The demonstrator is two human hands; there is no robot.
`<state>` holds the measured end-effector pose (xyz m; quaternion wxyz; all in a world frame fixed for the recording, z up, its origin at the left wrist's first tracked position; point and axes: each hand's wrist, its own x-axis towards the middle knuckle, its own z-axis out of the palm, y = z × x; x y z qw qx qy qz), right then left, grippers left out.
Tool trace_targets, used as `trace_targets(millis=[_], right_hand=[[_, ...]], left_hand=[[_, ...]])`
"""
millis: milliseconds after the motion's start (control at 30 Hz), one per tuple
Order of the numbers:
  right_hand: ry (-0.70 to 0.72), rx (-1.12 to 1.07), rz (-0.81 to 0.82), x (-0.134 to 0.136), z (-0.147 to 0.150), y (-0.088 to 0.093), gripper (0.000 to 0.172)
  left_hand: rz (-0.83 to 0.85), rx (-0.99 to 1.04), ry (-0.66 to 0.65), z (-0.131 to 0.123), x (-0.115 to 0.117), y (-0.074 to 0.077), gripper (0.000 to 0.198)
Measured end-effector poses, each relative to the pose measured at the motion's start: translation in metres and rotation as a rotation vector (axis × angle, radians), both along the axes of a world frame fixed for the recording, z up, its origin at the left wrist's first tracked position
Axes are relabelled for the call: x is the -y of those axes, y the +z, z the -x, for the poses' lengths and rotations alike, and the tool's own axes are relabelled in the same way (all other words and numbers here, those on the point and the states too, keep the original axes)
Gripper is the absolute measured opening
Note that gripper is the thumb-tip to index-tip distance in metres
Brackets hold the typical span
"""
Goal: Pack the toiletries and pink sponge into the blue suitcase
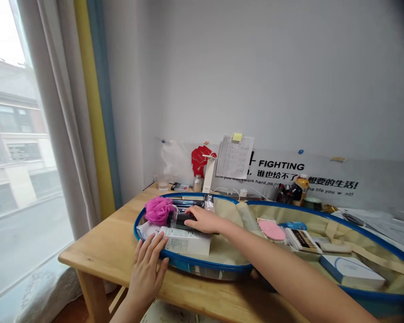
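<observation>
An opened suitcase with blue edging (218, 268) lies on a wooden table. My right hand (204, 219) reaches into its left half, fingers closed on a dark bottle (178, 220) that lies flat; part of the bottle is hidden by the hand. My left hand (150, 260) rests with outstretched fingers on the near left rim. Its fingertips are by a white box with print (186, 242) and a crumpled white packet (148, 229). Beyond them sit a bright pink bath puff (159, 210), and dark narrow packages (188, 203) behind the right hand.
The right half of the suitcase holds a pink pad in a packet (272, 229), a pack of dark sticks (303, 240), a blue item (293, 225) and a white-topped box (353, 270). Behind stand a white lamp (208, 175) and an orange-yellow bottle (300, 187).
</observation>
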<state>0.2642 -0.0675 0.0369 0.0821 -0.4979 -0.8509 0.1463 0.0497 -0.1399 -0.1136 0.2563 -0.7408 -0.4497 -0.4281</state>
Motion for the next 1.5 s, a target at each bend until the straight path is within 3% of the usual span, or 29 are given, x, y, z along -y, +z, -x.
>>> trace_targets(millis=[233,567,1067,1200,1333,1500], right_hand=[[0.085,0.023,0.024,-0.018,-0.003,-0.001,0.043],[0.146,-0.023,0.094,-0.015,0.007,-0.028,0.035],[0.056,-0.025,0.031,-0.009,0.0,-0.023,0.034],[0.052,-0.044,0.023,-0.002,-0.005,-0.01,0.037],[-0.018,-0.08,-0.025,-0.001,-0.039,0.02,0.035],[-0.239,-0.026,-0.099,-0.006,-0.131,0.046,0.038]], left_hand=[[0.001,0.023,0.006,0.001,-0.001,-0.004,0.045],[0.026,0.033,-0.013,0.002,-0.001,-0.005,0.052],[0.004,0.036,-0.02,0.0,-0.001,-0.002,0.058],[0.013,0.037,-0.019,0.001,-0.002,-0.004,0.057],[0.012,0.04,-0.023,0.001,-0.002,-0.006,0.058],[0.028,0.047,-0.01,0.001,-0.002,-0.006,0.057]])
